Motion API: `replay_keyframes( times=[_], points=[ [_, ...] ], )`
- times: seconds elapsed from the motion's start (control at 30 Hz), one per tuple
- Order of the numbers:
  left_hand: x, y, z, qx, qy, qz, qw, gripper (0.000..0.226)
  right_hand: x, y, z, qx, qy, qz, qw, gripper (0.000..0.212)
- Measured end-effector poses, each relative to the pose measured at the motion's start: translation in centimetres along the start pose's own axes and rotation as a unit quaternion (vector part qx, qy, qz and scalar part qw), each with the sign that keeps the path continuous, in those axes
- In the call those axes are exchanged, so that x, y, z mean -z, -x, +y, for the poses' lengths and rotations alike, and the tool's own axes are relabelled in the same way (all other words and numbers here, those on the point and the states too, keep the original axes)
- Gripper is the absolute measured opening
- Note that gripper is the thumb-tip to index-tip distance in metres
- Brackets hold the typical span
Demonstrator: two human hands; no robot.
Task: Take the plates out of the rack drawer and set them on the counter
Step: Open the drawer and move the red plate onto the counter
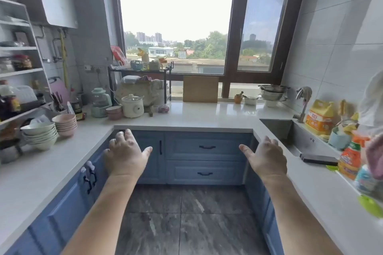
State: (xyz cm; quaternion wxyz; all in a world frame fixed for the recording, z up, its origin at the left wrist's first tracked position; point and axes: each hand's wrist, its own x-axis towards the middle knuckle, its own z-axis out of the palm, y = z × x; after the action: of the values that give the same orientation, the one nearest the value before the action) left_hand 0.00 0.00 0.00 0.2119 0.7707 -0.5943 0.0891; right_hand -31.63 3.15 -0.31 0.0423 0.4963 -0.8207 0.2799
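My left hand and my right hand are stretched out in front of me over the floor, palms down, fingers apart, holding nothing. Ahead stand blue cabinets under a white counter. Two shut drawers with dark handles sit one above the other, below the counter's front edge. A narrow shut door is to their left. No plates and no rack drawer are visible; every drawer in view is shut. Two stacks of bowls, pale green and pink, rest on the left counter.
The U-shaped counter carries a white slow cooker, a wooden board against the window and metal colanders. On the right are a sink, a tap and cleaning bottles. A white shelf unit fills the left.
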Motion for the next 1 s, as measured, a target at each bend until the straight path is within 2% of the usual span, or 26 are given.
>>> replay_keyframes(
  times=[0.43, 0.67, 1.0],
  points=[
    [-11.9, -18.7, 4.4, -0.026, 0.006, -0.046, 0.999, 0.084, -12.1, -15.4, -6.4, -0.051, -0.018, -0.015, 0.998, 0.073],
    [-18.6, -25.0, 7.7, -0.033, 0.007, -0.086, 0.996, 0.083, -18.4, -21.9, -6.5, -0.085, -0.005, -0.046, 0.995, 0.071],
    [-29.7, -33.6, 14.3, -0.027, -0.014, -0.107, 0.994, 0.082, -29.2, -34.3, -4.7, -0.083, 0.007, -0.08, 0.993, 0.071]
  ],
)
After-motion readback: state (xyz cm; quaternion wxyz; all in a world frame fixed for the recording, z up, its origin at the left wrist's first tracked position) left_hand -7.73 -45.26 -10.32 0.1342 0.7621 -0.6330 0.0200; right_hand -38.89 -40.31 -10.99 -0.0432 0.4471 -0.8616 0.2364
